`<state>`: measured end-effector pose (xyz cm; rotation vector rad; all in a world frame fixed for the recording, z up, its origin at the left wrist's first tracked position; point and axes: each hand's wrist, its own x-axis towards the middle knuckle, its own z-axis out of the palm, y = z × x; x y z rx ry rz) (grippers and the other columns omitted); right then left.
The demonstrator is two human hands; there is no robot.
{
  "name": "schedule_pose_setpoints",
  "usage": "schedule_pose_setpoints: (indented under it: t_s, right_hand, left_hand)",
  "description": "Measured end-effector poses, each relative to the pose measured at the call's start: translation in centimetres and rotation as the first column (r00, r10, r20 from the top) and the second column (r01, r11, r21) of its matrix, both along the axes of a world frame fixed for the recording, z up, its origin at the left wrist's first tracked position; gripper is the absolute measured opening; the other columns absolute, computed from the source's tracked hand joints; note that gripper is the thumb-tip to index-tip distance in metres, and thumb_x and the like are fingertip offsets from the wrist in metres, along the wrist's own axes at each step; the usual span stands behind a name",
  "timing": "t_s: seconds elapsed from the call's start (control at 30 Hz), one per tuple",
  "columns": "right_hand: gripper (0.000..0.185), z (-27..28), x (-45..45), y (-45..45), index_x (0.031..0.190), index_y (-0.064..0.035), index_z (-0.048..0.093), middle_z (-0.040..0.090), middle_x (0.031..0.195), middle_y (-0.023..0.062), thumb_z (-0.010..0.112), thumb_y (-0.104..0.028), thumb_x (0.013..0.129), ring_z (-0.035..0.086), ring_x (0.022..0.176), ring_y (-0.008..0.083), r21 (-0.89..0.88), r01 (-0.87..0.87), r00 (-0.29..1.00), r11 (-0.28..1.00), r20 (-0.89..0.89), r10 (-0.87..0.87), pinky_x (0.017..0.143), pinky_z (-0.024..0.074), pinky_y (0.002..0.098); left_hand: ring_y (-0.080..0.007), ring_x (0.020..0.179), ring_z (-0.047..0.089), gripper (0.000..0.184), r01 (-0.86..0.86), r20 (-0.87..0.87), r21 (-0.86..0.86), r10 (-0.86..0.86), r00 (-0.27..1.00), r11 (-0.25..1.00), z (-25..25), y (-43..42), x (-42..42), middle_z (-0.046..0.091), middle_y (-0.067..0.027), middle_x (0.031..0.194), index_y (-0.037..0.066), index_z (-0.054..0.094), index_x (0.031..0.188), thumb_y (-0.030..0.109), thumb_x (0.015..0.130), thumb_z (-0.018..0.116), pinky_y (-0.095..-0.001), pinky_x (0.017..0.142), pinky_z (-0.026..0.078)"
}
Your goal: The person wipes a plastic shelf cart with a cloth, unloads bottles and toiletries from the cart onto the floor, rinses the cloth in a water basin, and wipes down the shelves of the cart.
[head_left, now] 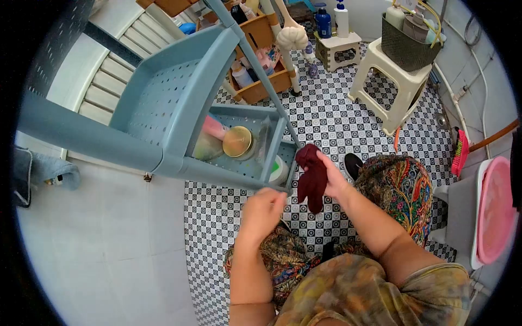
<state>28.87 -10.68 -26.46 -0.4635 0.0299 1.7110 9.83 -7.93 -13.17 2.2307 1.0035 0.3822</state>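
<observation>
The right hand (pixel 336 176) holds a dark red cloth (pixel 314 182) between its fingers, hanging over the patterned floor (pixel 321 233) just right of the blue shelf rack (pixel 179 103). The left hand (pixel 260 214), slightly blurred, has its fingers curled in beside the rack's near lower corner; whether they grip anything, I cannot tell. The rack fills the left side, its lower tier bearing a gold-lidded jar (pixel 238 142). Far right, a white stool (pixel 392 81) carries a dark basket (pixel 410 41); a pink basin (pixel 496 212) stands at the right edge.
</observation>
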Motion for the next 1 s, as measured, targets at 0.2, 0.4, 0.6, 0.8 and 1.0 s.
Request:
schedule_pose_setpoints:
  t_s: [0.2, 0.4, 0.6, 0.8, 1.0]
  right_hand:
    - [0.041, 2.5, 2.3, 7.2, 0.112, -0.0016, 0.049, 0.055, 0.100, 0.0134, 0.055, -0.026, 0.079, 0.054, 0.087, 0.0232, 0.306, 0.244, 0.276, 0.920, 0.888, -0.368, 0.078, 0.0426, 0.0326]
    - [0.040, 1.8, 1.3, 9.2, 0.114, -0.0153, 0.050, 0.050, 0.099, 0.0151, 0.052, -0.025, 0.075, 0.052, 0.089, 0.0329, 0.290, 0.152, -0.461, 0.945, 0.867, -0.192, 0.072, 0.0451, 0.0399]
    - [0.031, -3.4, -3.4, 5.8, 0.101, -0.0103, 0.058, 0.051, 0.093, 0.0163, 0.051, -0.020, 0.073, 0.054, 0.077, 0.0327, 0.192, 0.152, -0.353, 0.970, 0.927, -0.129, 0.070, 0.0454, 0.0394]
    - [0.036, 1.8, -1.8, 6.4, 0.109, -0.0132, 0.053, 0.049, 0.091, 0.0142, 0.052, -0.021, 0.075, 0.053, 0.077, 0.0319, 0.514, 0.250, -0.360, 0.820, 0.836, -0.415, 0.067, 0.0447, 0.0373]
    - [0.036, 2.8, 0.0, 10.1, 0.108, -0.0150, 0.056, 0.051, 0.088, 0.0141, 0.051, -0.021, 0.073, 0.054, 0.077, 0.0313, 0.328, 0.067, -0.516, 0.942, 0.819, -0.249, 0.068, 0.0460, 0.0391]
  left_hand:
    - [-0.0213, 0.065, 0.055, 0.016, -0.563, 0.253, 0.069, 0.532, 0.808, 0.824, 1.4, 1.6, -2.5, 0.056, -0.0132, 0.073, -0.003, 0.054, 0.077, 0.013, 0.077, 0.058, -0.0298, 0.059, 0.046]
    - [-0.0151, 0.078, 0.054, 0.027, -0.451, 0.272, 0.027, 0.428, 0.862, 0.892, 0.3, 2.3, -2.5, 0.058, -0.0122, 0.088, -0.004, 0.049, 0.102, 0.013, 0.082, 0.054, -0.0256, 0.067, 0.044]
    - [-0.0180, 0.071, 0.056, 0.025, -0.454, 0.278, -0.009, 0.439, 0.855, 0.891, 0.8, 1.8, -2.2, 0.060, -0.0130, 0.083, -0.004, 0.050, 0.100, 0.015, 0.083, 0.053, -0.0283, 0.065, 0.044]
    - [-0.0235, 0.071, 0.061, 0.024, -0.437, 0.232, 0.062, 0.413, 0.881, 0.897, 1.2, 1.8, -2.3, 0.061, -0.0161, 0.080, -0.006, 0.050, 0.097, 0.012, 0.081, 0.055, -0.0304, 0.064, 0.046]
    - [-0.0275, 0.067, 0.060, 0.022, -0.434, 0.224, 0.107, 0.404, 0.887, 0.894, 0.8, 2.1, -2.4, 0.060, -0.0176, 0.076, -0.005, 0.051, 0.090, 0.013, 0.080, 0.056, -0.0320, 0.061, 0.045]
